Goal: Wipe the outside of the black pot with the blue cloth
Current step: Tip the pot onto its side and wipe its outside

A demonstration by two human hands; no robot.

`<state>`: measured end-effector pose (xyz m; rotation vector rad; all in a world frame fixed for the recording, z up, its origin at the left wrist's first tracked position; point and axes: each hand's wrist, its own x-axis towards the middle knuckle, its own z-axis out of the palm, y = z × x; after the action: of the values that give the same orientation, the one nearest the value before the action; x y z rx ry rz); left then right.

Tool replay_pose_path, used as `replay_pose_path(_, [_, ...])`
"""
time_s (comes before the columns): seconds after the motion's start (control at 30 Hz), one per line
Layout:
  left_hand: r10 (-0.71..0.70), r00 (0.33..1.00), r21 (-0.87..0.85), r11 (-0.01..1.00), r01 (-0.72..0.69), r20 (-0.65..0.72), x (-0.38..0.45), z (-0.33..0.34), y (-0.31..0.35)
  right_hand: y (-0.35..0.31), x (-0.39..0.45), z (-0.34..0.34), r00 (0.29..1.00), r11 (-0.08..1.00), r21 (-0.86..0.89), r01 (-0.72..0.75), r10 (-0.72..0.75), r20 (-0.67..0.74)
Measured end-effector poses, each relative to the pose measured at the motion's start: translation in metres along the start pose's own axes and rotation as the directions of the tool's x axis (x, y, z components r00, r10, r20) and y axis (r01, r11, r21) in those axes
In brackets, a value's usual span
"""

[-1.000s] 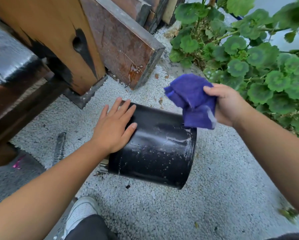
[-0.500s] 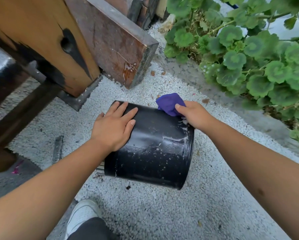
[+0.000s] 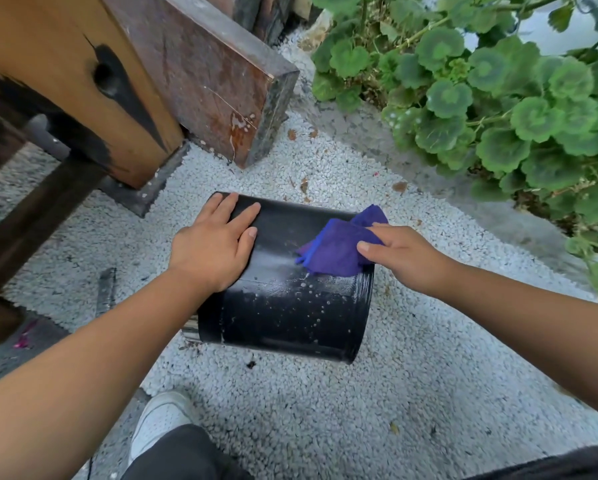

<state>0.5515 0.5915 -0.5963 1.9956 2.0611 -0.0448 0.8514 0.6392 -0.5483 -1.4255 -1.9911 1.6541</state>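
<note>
The black pot [image 3: 283,306] lies on its side on white gravel, its wall wet and speckled with droplets. My left hand [image 3: 210,247] rests flat on the pot's upper left side, fingers spread, steadying it. My right hand [image 3: 401,254] presses the blue cloth [image 3: 335,247] onto the pot's upper right side near its rim. The cloth is bunched, with a corner sticking out behind my fingers.
A wooden post [image 3: 82,81] on a metal base and a rusty brown slab [image 3: 214,81] stand behind the pot. Green leafy plants [image 3: 498,98] fill the right side. My white shoe [image 3: 162,420] is at the bottom on the gravel [image 3: 325,410].
My right hand brought the cloth down from the air onto the pot's far rim, then slid it toward me over the upper side. My left hand stayed on the pot.
</note>
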Motion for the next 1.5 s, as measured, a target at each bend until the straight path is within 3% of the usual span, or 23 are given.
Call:
replay_pose_path(0.27, [0.012,1.000,-0.001,1.000,-0.012,-0.021,-0.001,-0.001,-0.001,-0.017,-0.016,-0.004,0.983,0.985,0.130,-0.112,0.091,0.159])
replay_pose_path(0.37, [0.011,1.000,-0.006,1.000,-0.012,-0.018,-0.002,-0.001,-0.001,-0.028,-0.017,-0.017,0.983,0.965,0.223,-0.140,0.109,0.147])
replay_pose_path(0.43, [0.009,1.000,-0.005,1.000,-0.009,-0.016,-0.001,-0.001,-0.001,-0.033,-0.011,-0.028,0.985,0.888,0.428,-0.167,0.135,0.103])
replay_pose_path(0.5, [0.006,1.000,-0.003,1.000,-0.006,-0.019,-0.001,0.000,-0.002,-0.040,-0.002,-0.042,0.993,0.737,0.665,-0.119,0.096,0.070])
replay_pose_path(0.6, [0.008,1.000,-0.006,1.000,-0.008,-0.016,0.000,0.000,-0.001,-0.055,0.011,-0.051,0.998,0.679,0.734,0.016,-0.061,0.035])
replay_pose_path(0.7, [0.006,1.000,-0.023,1.000,-0.006,-0.016,0.000,0.000,-0.002,-0.065,0.034,-0.042,0.994,0.787,0.609,0.101,-0.054,-0.094])
replay_pose_path(0.8, [0.019,1.000,-0.041,0.999,-0.019,-0.018,0.002,-0.001,-0.004,-0.072,0.060,-0.010,0.961,0.983,0.096,0.156,-0.128,-0.247])
replay_pose_path(0.83, [0.026,1.000,-0.044,0.999,-0.027,-0.016,0.002,-0.001,-0.004,-0.072,0.064,0.005,0.968,0.986,-0.054,0.156,-0.164,-0.192])
replay_pose_path(0.9, [0.045,0.999,-0.047,0.998,-0.045,-0.010,0.002,0.000,-0.007,-0.063,0.066,0.038,0.979,0.928,-0.312,0.206,-0.193,0.071])
replay_pose_path(0.93, [0.051,0.999,-0.048,0.998,-0.051,-0.002,0.003,0.001,-0.007,-0.056,0.064,0.052,0.966,0.860,-0.451,0.238,-0.163,0.200])
replay_pose_path(1.0, [0.054,0.999,-0.050,0.997,-0.054,-0.002,0.002,0.003,-0.009,-0.047,0.060,0.064,0.950,0.722,-0.631,0.282,-0.117,0.291])
replay_pose_path(1.2, [0.056,0.998,-0.060,0.997,-0.055,0.008,0.006,0.000,-0.007,-0.039,0.043,0.041,0.912,0.524,-0.758,0.389,-0.106,0.396])
replay_pose_path(1.33, [0.050,0.999,-0.052,0.997,-0.050,-0.004,0.005,-0.001,-0.005,-0.033,0.020,0.025,0.892,0.504,-0.753,0.423,-0.085,0.444])
replay_pose_path(1.5, [0.041,0.999,-0.049,0.998,-0.041,0.001,0.004,0.000,-0.006,-0.024,-0.011,0.005,0.868,0.505,-0.717,0.481,-0.160,0.469])
